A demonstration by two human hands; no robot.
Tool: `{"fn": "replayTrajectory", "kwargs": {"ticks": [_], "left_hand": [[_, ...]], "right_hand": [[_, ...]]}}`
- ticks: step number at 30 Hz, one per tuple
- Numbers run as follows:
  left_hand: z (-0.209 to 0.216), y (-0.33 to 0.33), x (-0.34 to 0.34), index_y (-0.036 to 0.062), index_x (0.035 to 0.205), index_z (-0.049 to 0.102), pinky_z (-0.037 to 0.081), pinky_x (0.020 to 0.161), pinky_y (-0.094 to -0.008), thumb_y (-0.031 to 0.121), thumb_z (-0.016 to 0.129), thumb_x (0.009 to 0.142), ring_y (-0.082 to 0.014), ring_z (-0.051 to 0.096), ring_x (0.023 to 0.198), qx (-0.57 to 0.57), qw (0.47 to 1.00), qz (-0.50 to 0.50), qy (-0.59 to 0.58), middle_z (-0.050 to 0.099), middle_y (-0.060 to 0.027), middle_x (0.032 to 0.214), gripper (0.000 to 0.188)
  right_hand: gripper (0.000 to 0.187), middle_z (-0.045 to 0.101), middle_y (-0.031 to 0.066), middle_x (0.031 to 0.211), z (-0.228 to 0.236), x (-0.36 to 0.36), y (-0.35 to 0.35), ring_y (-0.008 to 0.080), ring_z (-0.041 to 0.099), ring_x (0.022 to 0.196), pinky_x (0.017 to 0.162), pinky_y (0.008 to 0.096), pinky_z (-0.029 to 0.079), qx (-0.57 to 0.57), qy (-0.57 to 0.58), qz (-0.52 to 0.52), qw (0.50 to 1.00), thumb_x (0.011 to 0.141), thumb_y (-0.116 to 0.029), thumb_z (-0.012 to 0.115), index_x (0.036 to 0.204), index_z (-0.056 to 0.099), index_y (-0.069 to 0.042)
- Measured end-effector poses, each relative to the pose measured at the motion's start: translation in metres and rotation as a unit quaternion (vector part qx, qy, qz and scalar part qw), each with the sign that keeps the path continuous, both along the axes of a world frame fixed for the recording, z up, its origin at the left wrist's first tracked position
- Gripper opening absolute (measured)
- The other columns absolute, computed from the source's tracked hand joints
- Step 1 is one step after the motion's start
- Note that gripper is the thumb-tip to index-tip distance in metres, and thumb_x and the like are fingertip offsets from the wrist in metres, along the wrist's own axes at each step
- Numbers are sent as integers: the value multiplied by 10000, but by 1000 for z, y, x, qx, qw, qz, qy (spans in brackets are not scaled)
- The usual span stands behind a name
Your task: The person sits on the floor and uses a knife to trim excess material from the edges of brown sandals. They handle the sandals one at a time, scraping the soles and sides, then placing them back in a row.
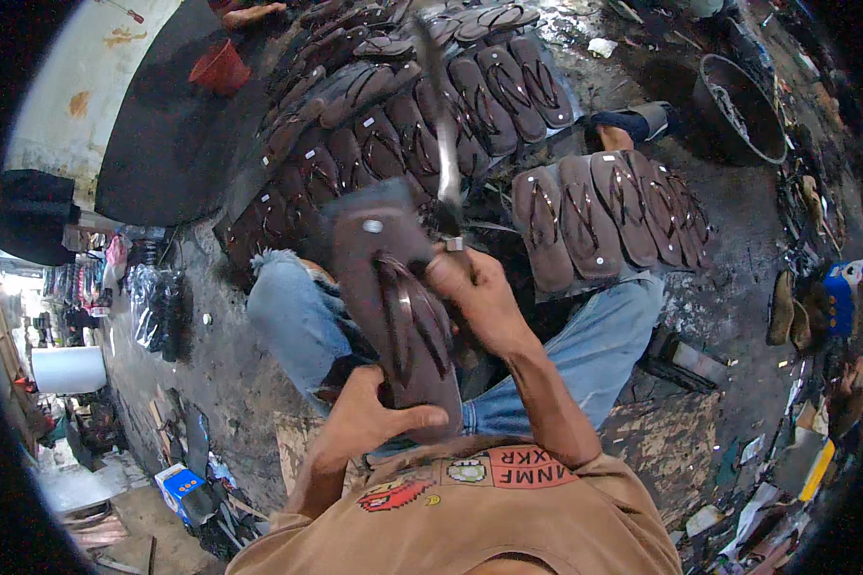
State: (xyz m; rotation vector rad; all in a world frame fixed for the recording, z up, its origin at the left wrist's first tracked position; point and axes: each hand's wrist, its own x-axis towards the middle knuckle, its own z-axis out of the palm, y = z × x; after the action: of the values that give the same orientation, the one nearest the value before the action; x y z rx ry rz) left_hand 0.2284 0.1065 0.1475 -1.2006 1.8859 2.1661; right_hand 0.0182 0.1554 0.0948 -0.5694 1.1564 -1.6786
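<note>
My left hand (pixel 369 417) grips the heel end of a brown flip-flop (pixel 366 264), its thumb lying across the sole. The flip-flop is held up over my lap with its strap side showing and a pale round sticker near the toe. Closed around a knife (pixel 448 158) is my right hand (pixel 484 302), beside the flip-flop's right edge. The long curved blade points away from me, blurred toward its tip. Most of the handle is hidden in my fingers. Whether the right fingers also press on the flip-flop, I cannot tell.
Rows of brown flip-flops (pixel 384 144) cover the floor ahead. Another row (pixel 585 216) lies beyond my right knee. A dark basin (pixel 738 110) stands far right, and a red bucket (pixel 219 67) far left. Another person's foot (pixel 633 123) rests ahead. Scraps litter the right side.
</note>
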Motion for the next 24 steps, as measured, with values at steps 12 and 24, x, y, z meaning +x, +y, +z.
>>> {"fn": "replayTrajectory", "kwargs": {"ticks": [12, 24], "left_hand": [[38, -31, -28, 36, 1121, 658, 631, 768, -334, 319, 690, 986, -189, 744, 884, 217, 920, 267, 187, 739, -88, 1037, 316], [24, -12, -40, 50, 1215, 611, 607, 776, -323, 213, 687, 993, -162, 723, 893, 104, 960, 213, 150, 724, -53, 1046, 286]], "right_hand": [[382, 544, 73, 631, 24, 54, 168, 164, 553, 579, 540, 336, 417, 172, 263, 40, 948, 1085, -346, 449, 1087, 641, -16], [219, 459, 222, 663, 6, 46, 131, 441, 448, 604, 549, 436, 384, 150, 319, 13, 936, 1028, -206, 534, 910, 511, -22]]}}
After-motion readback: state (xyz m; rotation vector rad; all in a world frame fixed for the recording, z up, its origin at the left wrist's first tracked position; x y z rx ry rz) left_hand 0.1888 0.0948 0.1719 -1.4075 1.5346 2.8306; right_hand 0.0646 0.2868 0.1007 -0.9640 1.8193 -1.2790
